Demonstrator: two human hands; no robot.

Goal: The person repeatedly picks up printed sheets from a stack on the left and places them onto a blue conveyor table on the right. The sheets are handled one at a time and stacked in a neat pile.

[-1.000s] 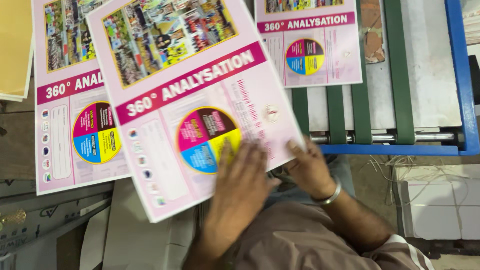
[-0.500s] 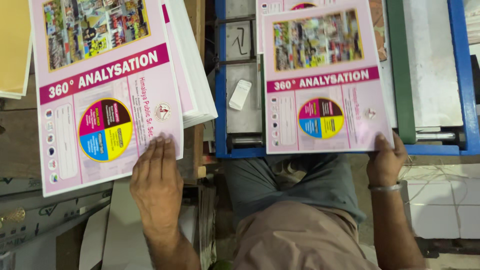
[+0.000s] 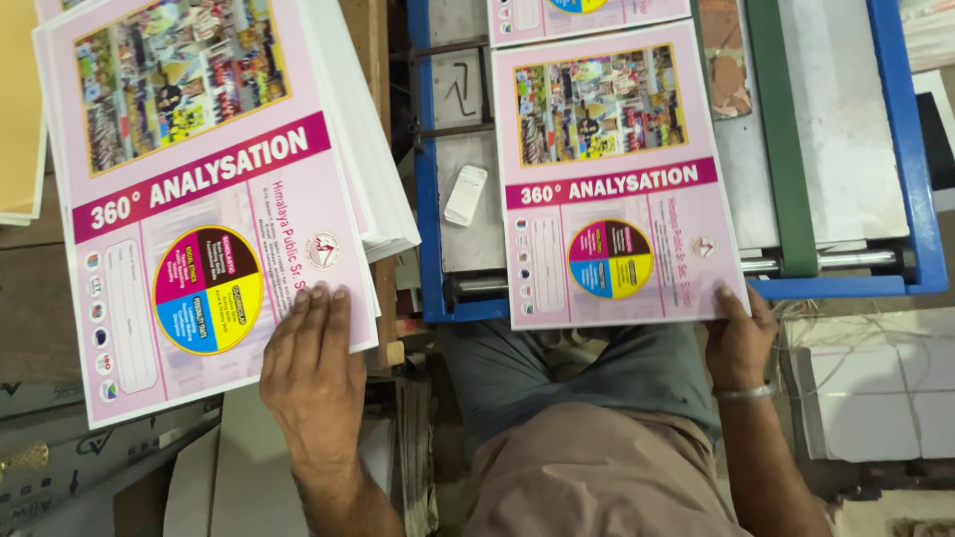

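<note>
My left hand (image 3: 313, 373) lies flat on the lower right corner of the top sheet of a thick stack of pink printed sheets (image 3: 199, 199), each with a photo collage, a magenta band and a four-colour circle. My right hand (image 3: 738, 338) pinches the lower right corner of a single identical pink sheet (image 3: 607, 179), which lies on the blue-framed machine bed (image 3: 428, 199). Another pink sheet (image 3: 587, 15) sits just beyond it on the same bed.
A green belt (image 3: 781, 129) and a metal roller (image 3: 846, 261) run over the bed at right. A small white block (image 3: 465, 194) rests on the grey plate. Yellow paper (image 3: 20, 109) is at far left. White cartons (image 3: 875, 388) stand lower right; my lap is below.
One sheet left the stack and went right onto the machine bed in my right hand. My left hand stayed on the stack's corner. The view now sits slightly closer.
</note>
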